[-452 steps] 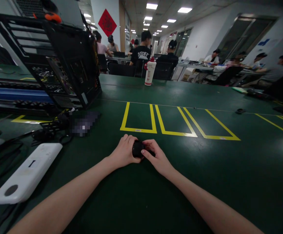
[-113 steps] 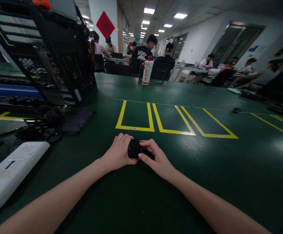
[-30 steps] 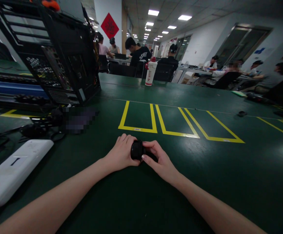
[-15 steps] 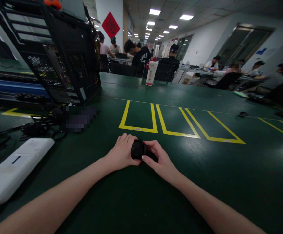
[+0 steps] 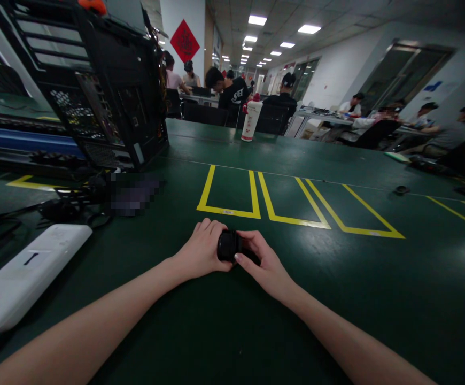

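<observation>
A small black object (image 5: 227,246) with a glossy rounded body is held between both hands just above or on the dark green table (image 5: 240,326); its exact kind is hard to make out. My left hand (image 5: 202,248) wraps its fingers and thumb around the left side of it. From the right, my right hand (image 5: 263,263) pinches the other side, thumb in front and fingers behind. A dark part of the object shows between the right thumb and fingers. The far side is hidden by the fingers.
Yellow tape outlines (image 5: 232,214) lie beyond my hands. An open black computer case (image 5: 108,96) stands at the left, near tangled black cables (image 5: 56,208) and a long white device (image 5: 36,272). A white cup (image 5: 252,122) stands at the far edge. Several people sit behind.
The whole view has shifted slightly to the right in the frame. Both hands keep their hold on the black object, with hardly any change in pose.
</observation>
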Demonstrator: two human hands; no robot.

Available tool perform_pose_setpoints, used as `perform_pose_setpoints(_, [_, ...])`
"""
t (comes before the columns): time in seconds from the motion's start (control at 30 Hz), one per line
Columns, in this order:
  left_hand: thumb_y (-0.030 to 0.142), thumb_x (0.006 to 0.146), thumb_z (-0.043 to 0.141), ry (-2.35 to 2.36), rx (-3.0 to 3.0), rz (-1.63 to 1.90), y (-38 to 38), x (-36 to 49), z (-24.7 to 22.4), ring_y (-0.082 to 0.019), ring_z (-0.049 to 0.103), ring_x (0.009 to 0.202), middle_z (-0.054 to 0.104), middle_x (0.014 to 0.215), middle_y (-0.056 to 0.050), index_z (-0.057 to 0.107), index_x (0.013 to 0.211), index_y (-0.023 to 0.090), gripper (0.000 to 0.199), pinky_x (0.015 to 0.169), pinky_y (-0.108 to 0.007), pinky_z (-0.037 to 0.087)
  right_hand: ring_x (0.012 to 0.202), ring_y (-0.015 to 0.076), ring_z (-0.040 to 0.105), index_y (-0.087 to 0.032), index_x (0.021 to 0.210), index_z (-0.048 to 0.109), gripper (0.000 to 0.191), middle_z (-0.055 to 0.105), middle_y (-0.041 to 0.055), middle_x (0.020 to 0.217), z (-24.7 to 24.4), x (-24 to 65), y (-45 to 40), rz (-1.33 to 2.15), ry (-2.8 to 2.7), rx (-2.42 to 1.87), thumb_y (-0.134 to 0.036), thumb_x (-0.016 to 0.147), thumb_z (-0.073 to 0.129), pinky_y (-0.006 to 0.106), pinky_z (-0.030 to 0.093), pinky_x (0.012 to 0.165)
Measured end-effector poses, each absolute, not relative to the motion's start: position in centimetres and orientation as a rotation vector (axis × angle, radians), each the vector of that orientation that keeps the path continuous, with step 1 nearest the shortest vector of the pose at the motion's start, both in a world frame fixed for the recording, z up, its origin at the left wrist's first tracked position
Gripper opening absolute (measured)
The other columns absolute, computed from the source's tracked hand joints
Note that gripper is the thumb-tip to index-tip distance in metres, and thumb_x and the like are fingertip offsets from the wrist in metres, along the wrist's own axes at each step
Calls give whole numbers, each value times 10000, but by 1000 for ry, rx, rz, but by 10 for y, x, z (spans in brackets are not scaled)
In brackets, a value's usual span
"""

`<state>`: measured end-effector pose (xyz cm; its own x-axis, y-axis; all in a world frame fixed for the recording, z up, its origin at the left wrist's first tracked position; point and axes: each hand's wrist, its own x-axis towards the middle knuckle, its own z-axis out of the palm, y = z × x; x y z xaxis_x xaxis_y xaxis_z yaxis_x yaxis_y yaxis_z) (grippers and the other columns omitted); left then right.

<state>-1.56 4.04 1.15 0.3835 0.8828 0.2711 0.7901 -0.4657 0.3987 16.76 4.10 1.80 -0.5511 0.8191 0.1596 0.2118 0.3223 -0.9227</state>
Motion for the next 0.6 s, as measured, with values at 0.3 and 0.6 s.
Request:
perform_pose_setpoints(0.3, [422,599,651,1495,2464,699,41,-16,9,-228,434,860,497,964,-66,443,999,157,523,735,-353,369,1036,171,497,-234,1006,472,223,463,36,1071,11,169,43,1131,-1946,-849,-179,793,509,370,405,933])
perform_pose_setpoints(0.6, [433,605,649,1498,2443,682,40,-16,12,-231,439,873,498,979,-62,440,1016,161,536,742,-357,375,1036,177,503,-241,1109,419,328,492,45,1105,13,167,43,1164,-1937,-928,-195,797,507,394,406,938])
